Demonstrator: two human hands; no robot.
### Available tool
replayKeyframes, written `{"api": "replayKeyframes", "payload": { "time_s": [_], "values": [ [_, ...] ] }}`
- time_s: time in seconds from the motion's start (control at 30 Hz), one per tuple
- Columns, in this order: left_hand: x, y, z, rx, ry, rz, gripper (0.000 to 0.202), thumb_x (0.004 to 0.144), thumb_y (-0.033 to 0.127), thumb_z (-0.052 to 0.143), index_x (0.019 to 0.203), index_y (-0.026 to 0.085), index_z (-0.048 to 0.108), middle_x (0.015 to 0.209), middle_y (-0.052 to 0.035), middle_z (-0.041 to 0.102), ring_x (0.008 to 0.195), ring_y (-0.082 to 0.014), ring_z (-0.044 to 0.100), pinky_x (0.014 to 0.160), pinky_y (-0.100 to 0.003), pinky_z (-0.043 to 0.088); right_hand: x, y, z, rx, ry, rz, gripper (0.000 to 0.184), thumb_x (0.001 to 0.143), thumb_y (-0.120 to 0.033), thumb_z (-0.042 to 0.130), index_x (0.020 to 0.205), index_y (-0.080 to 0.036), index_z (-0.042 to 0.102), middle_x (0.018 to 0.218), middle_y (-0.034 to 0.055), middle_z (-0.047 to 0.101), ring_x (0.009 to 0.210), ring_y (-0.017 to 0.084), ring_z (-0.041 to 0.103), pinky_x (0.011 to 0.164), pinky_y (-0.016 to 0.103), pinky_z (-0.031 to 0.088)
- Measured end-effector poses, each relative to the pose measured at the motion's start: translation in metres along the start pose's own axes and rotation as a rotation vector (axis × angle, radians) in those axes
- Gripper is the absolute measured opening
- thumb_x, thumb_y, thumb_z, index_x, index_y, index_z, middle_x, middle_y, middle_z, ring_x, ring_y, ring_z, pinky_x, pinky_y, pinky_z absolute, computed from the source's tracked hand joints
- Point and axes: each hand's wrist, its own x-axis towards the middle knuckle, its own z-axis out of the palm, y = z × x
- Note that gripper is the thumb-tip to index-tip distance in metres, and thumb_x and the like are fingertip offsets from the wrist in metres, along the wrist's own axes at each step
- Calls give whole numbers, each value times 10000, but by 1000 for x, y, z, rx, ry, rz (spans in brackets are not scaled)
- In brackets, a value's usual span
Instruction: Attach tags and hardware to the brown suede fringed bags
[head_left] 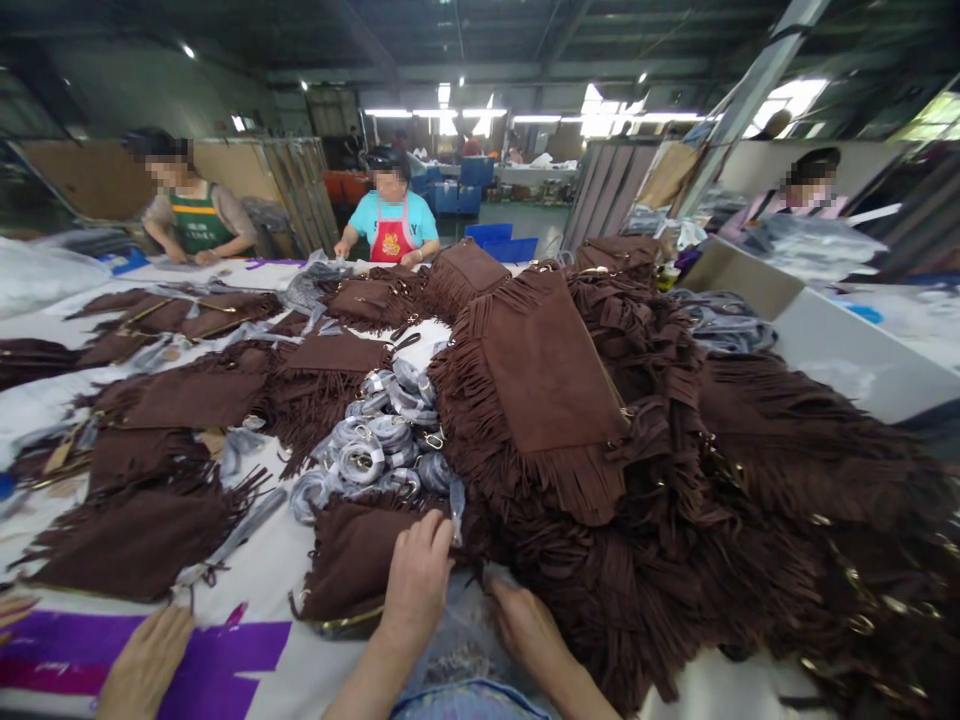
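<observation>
My left hand (421, 570) is closed, its fingers curled down at the right edge of a brown fringed bag (352, 560). What it grips is hidden, though a strip of clear plastic (457, 508) sticks up by its fingertips. A little to the right, my right hand (521, 615) bends its fingers onto clear plastic film (465, 625) lying in front of me, close to the fringe of the big pile. Just beyond the bag sits a heap of coiled straps (375, 450) in clear wrapping with gold clips.
A tall pile of brown fringed bags (551, 370) rises on the right. More bags (135, 530) spread over the white table at left. A neighbour's hand (150, 655) rests by purple plastic (232, 655). Co-workers stand across the table; a grey box (847, 340) is at right.
</observation>
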Motion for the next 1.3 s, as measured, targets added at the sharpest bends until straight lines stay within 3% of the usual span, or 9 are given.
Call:
{"api": "replayKeyframes", "payload": {
  "time_s": [0.1,0.2,0.3,0.37,0.4,0.53,0.73,1.03,1.3],
  "values": [
    [-7,5,8,77,112,325,378,909,168,523,1277,253,551,1450,-132,474,1254,-275,473,1040,-463,367,7,1,1,-49,11,74,492,781,11,393,1162,-175,642,1122,160,705,1004,282,683,819,337,544],
    [-8,4,15,61,83,478,241,927,282,549,1148,259,642,1493,-77,444,1324,-259,404,1123,-478,282,7,0,2,-63,27,103,517,789,24,384,1228,-136,607,1246,209,640,1141,310,621,922,389,516],
    [-6,-2,26,54,-31,430,134,868,282,644,786,191,698,1519,-68,412,1350,-307,379,1128,-533,265,0,-1,3,145,-79,108,500,887,-36,319,1325,-180,511,987,114,748,855,220,733,746,283,567],
    [-7,-7,34,30,-110,408,182,833,259,684,673,172,683,1544,-58,374,1379,-347,337,1127,-580,245,-4,-1,3,272,-170,127,487,918,-92,321,1377,-198,445,810,50,755,633,190,725,575,244,546],
    [-8,-8,37,13,-148,415,181,823,250,694,659,173,689,1553,-47,359,1393,-358,315,1129,-594,233,-6,-1,2,264,-175,134,483,905,-104,360,1368,-202,458,810,48,756,640,196,726,564,244,535],
    [-12,-9,45,-35,-243,464,145,812,231,698,674,198,729,1542,-8,380,1405,-351,303,1144,-584,217,-1,-2,2,41,-29,130,316,865,-129,462,1082,-231,667,1000,81,751,966,246,702,738,270,498],
    [-15,-10,53,-1,-234,458,114,850,272,666,850,215,765,1511,-24,433,1382,-328,350,1138,-533,232,17,-3,10,-7,12,150,198,846,-136,522,852,-195,711,884,111,759,886,258,707,705,276,454],
    [-19,-11,41,42,-273,443,195,909,274,583,885,225,769,1548,-8,371,1394,-297,319,1160,-471,157,3,14,20,30,61,49,249,868,-103,430,963,-192,642,936,83,700,894,227,661,763,284,468],
    [-16,-9,43,-5,-397,422,230,913,297,576,834,215,776,1555,-35,358,1404,-352,308,1146,-550,194,7,4,26,-41,63,-222,258,811,-71,517,933,-244,665,949,61,670,760,202,636,593,250,405]
  ]
}}
